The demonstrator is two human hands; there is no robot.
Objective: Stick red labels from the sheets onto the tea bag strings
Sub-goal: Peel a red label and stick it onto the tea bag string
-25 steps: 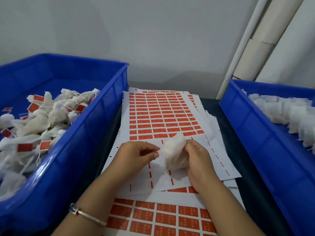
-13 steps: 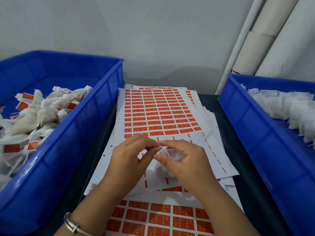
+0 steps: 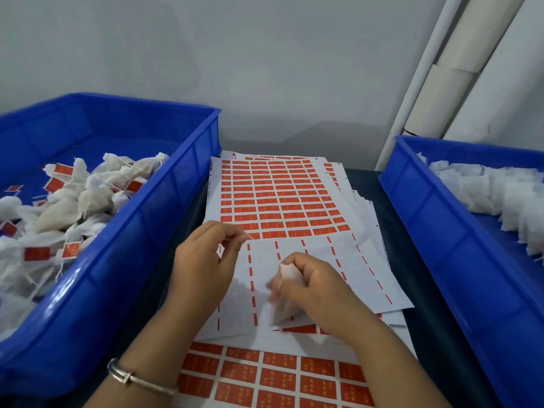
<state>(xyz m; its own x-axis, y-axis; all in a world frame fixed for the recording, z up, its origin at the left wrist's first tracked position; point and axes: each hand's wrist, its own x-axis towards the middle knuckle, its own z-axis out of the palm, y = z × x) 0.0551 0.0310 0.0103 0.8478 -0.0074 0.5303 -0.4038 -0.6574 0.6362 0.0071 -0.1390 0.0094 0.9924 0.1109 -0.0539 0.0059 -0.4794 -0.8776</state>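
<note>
We judge tea bag (image 3: pixel 285 293) light, soft, crushable; right hand (image 3: pixel 316 285) grasps it. Left hand (image 3: pixel 203 260) pinches fingertips, likely on string, unclear.

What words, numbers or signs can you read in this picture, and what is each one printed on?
None can be read.
Red labels on the near sheet: small yellowish print, too blurred.
Labels on the far sheet: too small.
Labels on the tea bags in the left bin: blurred.
</note>
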